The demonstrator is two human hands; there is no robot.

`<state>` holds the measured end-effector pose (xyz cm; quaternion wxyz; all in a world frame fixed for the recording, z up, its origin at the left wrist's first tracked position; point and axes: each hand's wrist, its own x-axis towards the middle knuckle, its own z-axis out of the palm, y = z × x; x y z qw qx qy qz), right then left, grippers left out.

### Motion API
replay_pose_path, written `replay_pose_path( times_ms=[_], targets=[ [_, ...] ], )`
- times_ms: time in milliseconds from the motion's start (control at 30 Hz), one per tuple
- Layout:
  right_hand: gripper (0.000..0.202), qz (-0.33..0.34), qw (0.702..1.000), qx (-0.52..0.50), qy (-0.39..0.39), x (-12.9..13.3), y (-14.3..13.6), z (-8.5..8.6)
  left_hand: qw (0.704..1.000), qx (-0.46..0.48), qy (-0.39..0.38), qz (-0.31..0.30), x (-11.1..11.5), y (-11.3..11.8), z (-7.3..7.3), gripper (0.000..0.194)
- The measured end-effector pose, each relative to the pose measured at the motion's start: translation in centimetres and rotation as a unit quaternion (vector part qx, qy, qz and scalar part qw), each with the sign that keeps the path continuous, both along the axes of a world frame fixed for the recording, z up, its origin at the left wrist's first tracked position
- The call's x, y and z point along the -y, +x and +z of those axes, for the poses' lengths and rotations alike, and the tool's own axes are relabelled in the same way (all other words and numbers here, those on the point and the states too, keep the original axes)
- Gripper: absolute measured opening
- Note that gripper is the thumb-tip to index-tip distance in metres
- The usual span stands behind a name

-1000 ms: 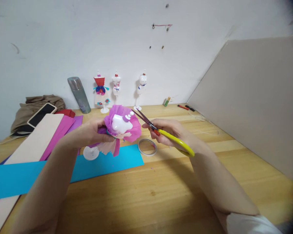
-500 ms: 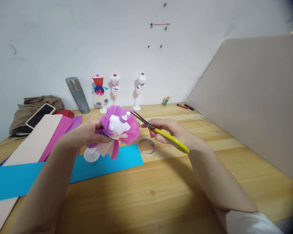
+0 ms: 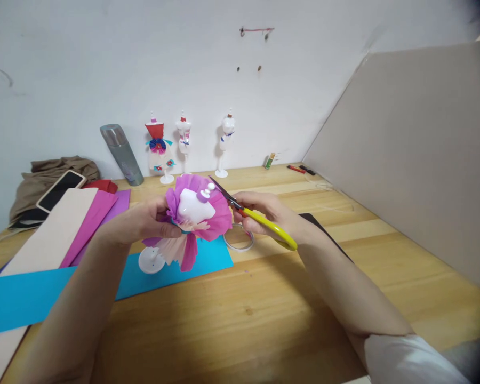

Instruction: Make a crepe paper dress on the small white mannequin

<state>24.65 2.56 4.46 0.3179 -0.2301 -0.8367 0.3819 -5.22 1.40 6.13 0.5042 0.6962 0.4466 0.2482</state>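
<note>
My left hand grips a small white dress-form mannequin by its waist, tilting it so its neck knob points toward the right. Pink, purple and cream crepe paper ruffles out around its torso, and its round white base shows beneath. In my right hand is a pair of yellow-handled scissors. The dark blades lie along the upper right edge of the pink ruffle; whether they cut into it I cannot tell.
A roll of tape and a blue paper sheet lie below the mannequin. Paper strips, a phone and a flask are on the left. Dressed mannequins stand by the wall; a dark flat object shows behind my right forearm.
The scissors have moved left, bringing the blades from beside the mannequin's neck onto the pink ruffle's edge. My left hand keeps its hold. The view has shifted slightly.
</note>
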Motion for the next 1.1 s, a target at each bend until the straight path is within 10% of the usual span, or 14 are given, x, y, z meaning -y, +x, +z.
replay_pose_path(
  times_ms=[1100],
  targets=[
    [0.041, -0.019, 0.999, 0.023, 0.039, -0.2, -0.2, -0.1, 0.972, 0.178, -0.010, -0.155, -0.9, -0.2, -2.3, 0.044]
  ],
)
